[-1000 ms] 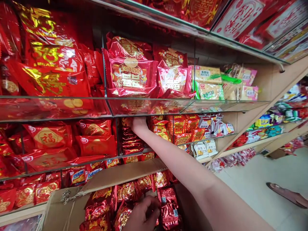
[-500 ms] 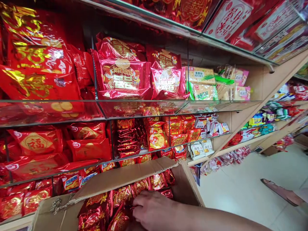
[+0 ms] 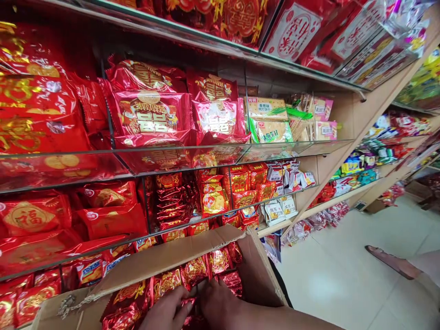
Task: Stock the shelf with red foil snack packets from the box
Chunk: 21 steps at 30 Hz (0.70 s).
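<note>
Both my hands are down inside an open cardboard box (image 3: 161,259) full of small red foil snack packets (image 3: 194,270). My left hand (image 3: 168,311) lies on the packets with its fingers curled against one. Just to its right, my right hand (image 3: 218,305) presses into the packets, its fingertips buried among them. Whether either hand has hold of a packet is hidden. Behind the box rise glass shelves; the middle compartment holds a stack of the same red packets (image 3: 173,204).
Glass shelves (image 3: 220,153) with dividers carry large red biscuit bags at left, pink bags and green cracker packs above. A wooden shelf end (image 3: 347,151) slants at right. Pale floor tiles stretch to the right, where another person's sandalled foot (image 3: 388,261) stands.
My right arm has drawn back from the middle shelf compartment and dropped into the box beside my left hand. The view has swung to the right.
</note>
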### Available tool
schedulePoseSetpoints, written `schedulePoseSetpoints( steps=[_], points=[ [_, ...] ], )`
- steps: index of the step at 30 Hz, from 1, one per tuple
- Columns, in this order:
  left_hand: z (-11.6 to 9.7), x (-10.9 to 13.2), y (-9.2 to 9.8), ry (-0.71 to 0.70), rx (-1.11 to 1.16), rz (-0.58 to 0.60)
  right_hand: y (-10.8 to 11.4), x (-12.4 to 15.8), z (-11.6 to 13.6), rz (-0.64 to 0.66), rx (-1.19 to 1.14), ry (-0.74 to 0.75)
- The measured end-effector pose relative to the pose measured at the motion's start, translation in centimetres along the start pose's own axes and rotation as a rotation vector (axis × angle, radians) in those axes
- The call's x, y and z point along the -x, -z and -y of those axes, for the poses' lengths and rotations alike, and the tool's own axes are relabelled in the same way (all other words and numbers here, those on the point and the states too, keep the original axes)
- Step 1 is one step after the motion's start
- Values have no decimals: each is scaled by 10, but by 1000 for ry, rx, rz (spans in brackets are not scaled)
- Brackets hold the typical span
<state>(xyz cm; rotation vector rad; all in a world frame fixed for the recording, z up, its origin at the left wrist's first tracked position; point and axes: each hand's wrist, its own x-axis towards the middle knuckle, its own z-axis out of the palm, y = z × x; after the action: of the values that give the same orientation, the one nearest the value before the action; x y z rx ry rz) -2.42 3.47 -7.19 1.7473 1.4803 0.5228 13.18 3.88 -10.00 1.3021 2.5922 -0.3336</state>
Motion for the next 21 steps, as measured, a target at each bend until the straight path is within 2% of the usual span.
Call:
schedulePoseSetpoints(
  steps=[2, 4, 7, 10, 13, 16, 18, 21],
  points=[
    [0, -1, 4, 10, 32, -53, 9, 5, -5, -14, -33, 28],
    [-4, -1, 9, 24, 95, -48, 26, 15, -12, -116, -147, 25],
    [-19, 1, 18, 14, 263, -34, 56, 35, -17, -270, -490, 7],
    [-35, 3, 23, -83, 396, -10, 74, 46, -13, -337, -826, 15],
    [-46, 7, 21, -80, 431, -84, 75, 47, -2, -479, -1168, -79],
    [-54, 14, 11, 22, 551, -297, 68, 43, 10, -711, -1460, -234],
    [-59, 18, 4, 72, 625, -396, 65, 40, 15, -806, -1480, -301],
    [-66, 23, -1, 61, 549, -425, 66, 38, 19, -882, -1368, -380]
  ],
)
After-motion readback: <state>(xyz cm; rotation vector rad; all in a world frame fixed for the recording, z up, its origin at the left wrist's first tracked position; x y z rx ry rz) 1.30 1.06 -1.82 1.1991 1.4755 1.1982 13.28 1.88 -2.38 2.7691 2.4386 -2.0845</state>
